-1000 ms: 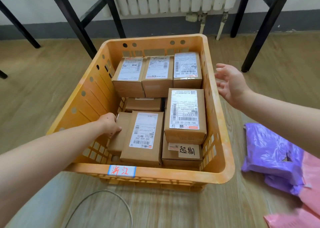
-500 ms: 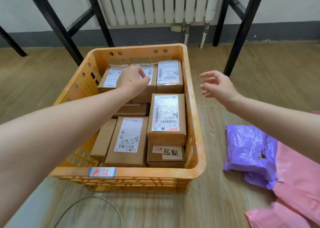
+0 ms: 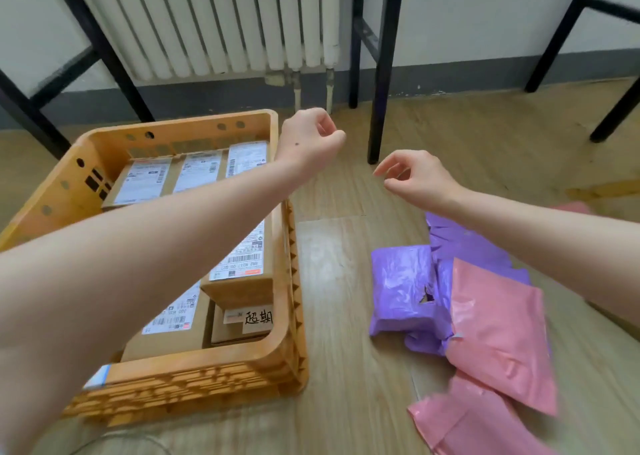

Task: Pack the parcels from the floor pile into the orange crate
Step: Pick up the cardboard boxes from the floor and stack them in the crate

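Crate (image 3: 277, 361) of orange plastic sits on the floor (image 3: 346, 316) at the left of the head view, already holding brown boxes (image 3: 239, 264) with shipping labels packed close together. Well to its right, on bare floorboards, lies the pile still to be packed: purple bags (image 3: 401, 292) partly under pink bags (image 3: 498, 337). Both hands hang in the air between crate and pile, holding nothing; the left hand (image 3: 310, 143) is loosely curled above the crate's far right corner, the right hand (image 3: 415, 181) has its fingers half bent and apart. The soft bags look slippery, so a one-handed grab could let one slide out, and the torn purple one may rip further. The floor is pale wood; a white radiator (image 3: 207, 22) and black table legs (image 3: 381, 74) stand against the wall.
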